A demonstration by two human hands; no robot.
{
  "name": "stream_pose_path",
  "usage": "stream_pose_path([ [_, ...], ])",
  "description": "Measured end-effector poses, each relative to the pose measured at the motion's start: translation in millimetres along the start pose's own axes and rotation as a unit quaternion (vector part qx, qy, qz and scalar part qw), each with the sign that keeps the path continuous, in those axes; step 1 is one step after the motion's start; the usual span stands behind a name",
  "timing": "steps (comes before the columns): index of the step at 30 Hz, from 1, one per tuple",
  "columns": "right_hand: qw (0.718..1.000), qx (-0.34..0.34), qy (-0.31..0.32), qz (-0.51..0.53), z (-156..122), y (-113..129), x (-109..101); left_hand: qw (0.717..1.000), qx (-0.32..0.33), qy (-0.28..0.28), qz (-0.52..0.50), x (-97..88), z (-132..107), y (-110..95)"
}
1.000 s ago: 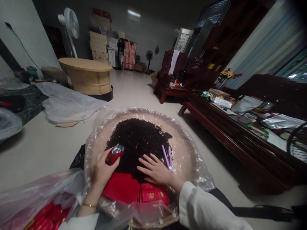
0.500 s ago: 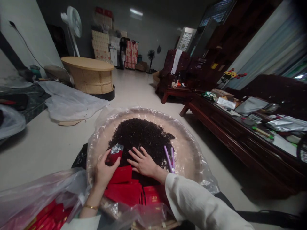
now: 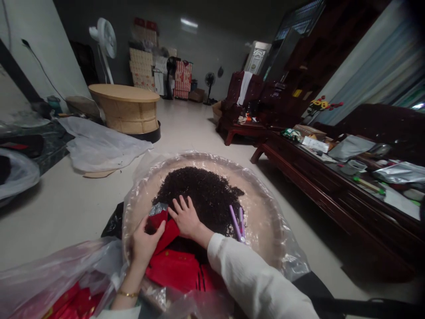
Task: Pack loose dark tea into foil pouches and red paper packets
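Observation:
My left hand point(image 3: 146, 238) pinches a small red foil packet point(image 3: 158, 217), its silver-lined mouth pointing up and away from me. Fingers spread, my right hand point(image 3: 186, 218) lies palm down at the near edge of a heap of dark dried leaves point(image 3: 202, 190) that looks like loose tea. Its thumb side is close to the packet; whether they touch I cannot tell. Below both hands, several flat red packets point(image 3: 175, 269) lie overlapping, one raised beneath the held packet. To the right rests a purple hinged clamp point(image 3: 236, 221), its arms slightly apart.
The leaves lie in a round, plastic-lined tray point(image 3: 265, 230). A clear plastic bag point(image 3: 63, 261) with more red packets is at lower left. A long dark wooden table point(image 3: 308, 181) stands on the right, covered with clutter. Further back are a round woven stand point(image 3: 128, 110) and a white fan point(image 3: 106, 40).
My right hand has shifted left and slightly away from me, nearer the held packet. My left hand keeps its hold. The red packet beneath it now sits tilted. The view has moved slightly.

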State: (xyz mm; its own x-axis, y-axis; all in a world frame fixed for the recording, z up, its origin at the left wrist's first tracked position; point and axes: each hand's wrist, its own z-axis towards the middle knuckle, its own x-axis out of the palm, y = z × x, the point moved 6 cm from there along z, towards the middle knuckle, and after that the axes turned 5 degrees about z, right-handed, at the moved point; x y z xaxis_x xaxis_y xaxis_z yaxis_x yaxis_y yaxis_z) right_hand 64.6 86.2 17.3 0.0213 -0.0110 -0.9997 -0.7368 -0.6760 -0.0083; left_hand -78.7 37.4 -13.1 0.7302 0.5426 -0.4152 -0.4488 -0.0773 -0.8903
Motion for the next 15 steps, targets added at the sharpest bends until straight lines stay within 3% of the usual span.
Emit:
stream_pose_path([
  [4,0.999,-0.023,-0.005,-0.022,10,6,4,1.0,-0.006,-0.006,-0.017,-2.8,0,-1],
  [6,0.997,-0.069,-0.012,-0.037,8,10,4,1.0,-0.006,-0.01,-0.024,-3.4,1,-1],
  [10,0.981,-0.188,-0.019,-0.038,-6,23,4,0.999,0.003,-0.017,-0.03,-3.5,2,1],
  [15,0.966,-0.256,-0.028,-0.027,-28,33,8,1.0,0.003,-0.011,-0.025,-3.6,2,-1],
])
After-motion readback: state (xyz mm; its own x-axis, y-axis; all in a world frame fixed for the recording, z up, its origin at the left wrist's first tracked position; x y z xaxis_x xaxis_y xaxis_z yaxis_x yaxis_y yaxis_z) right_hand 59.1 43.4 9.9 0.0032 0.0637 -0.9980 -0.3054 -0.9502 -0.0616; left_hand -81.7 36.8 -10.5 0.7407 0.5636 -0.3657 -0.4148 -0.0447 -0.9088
